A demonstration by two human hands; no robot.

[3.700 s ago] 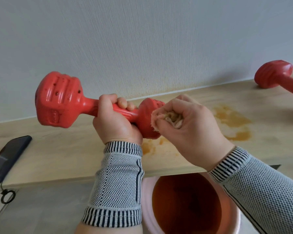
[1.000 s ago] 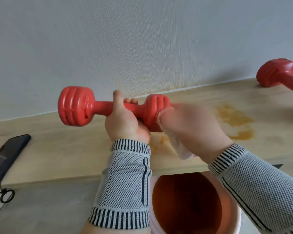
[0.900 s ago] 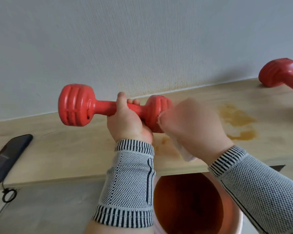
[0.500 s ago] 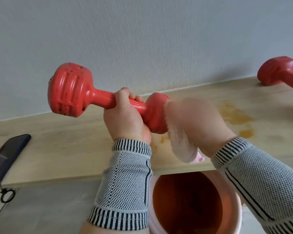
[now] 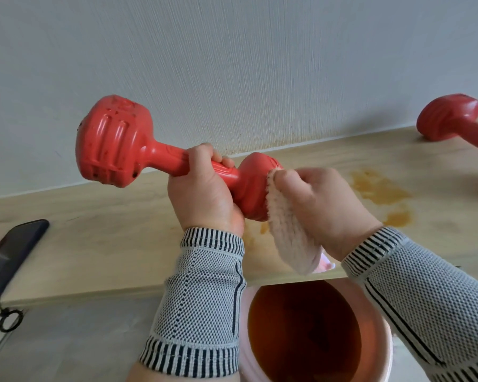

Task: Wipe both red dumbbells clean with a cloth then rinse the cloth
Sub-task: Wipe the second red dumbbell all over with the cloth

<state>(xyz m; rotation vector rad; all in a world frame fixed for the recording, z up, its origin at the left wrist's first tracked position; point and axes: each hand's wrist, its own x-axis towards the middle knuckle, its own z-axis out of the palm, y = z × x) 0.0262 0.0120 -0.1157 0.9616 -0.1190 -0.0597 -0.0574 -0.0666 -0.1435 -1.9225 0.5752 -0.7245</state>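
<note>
Since half a second ago the near dumbbell (image 5: pixel 177 164) has barely shifted in my view, its far head tipped up and to the left as before, while the cloth (image 5: pixel 290 230) has slid a little further across the end face of the near head and hangs lower over the bucket (image 5: pixel 381 321).

As I judge it, I'm in the middle of the first dumbbell: one head is being rubbed, and the other head shows dark specks (dirt or wet drops, I cannot tell which), so it likely needs a pass too. The second dumbbell (image 5: pixel 453 119) lies untouched on the wooden shelf (image 5: pixel 94 244) at the far right, well apart from my hands, partly cut off by the frame edge. Its wipe and the rinse in the bucket of brownish water below the shelf edge are both left to do. Orange-brown stains mark the shelf near the wiping spot.

My left hand (image 5: pixel 202 194) is wrapped firmly round the dumbbell's handle, holding it up off the shelf. My right hand (image 5: pixel 318 205) pinches the cloth and presses it flat against the near head.
</note>
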